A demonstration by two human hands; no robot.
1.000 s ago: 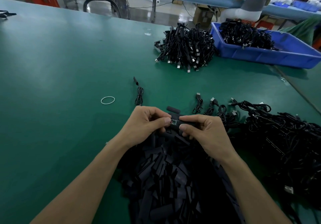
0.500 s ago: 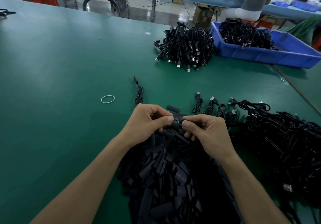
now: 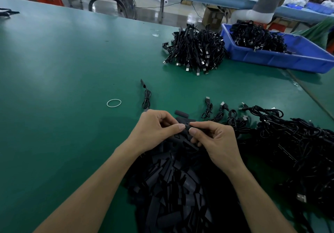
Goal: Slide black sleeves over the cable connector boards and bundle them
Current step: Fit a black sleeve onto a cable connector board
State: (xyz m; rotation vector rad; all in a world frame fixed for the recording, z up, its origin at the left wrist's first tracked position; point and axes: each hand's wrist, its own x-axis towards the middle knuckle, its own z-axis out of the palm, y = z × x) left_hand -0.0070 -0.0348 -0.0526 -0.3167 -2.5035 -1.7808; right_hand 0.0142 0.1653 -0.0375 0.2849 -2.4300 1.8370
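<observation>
1. Loose sleeve pile (image 3: 173, 187) lies nearest, under both wrists.
2. Left hand (image 3: 153, 133) and right hand (image 3: 215, 140) each pinch one sleeve (image 3: 188, 125) thumb-to-forefinger, over the pile's far edge.
3. Change: the green connector board seen between the thumbs 0.5 s ago is now hidden. The sleeve is likely fully on.
4. Beyond: single cable (image 3: 146, 98), rubber band (image 3: 113, 103), unsleeved cables (image 3: 298, 142) to the right.
5. Far: bundled heap (image 3: 197, 51), blue bin (image 3: 271, 59).
</observation>
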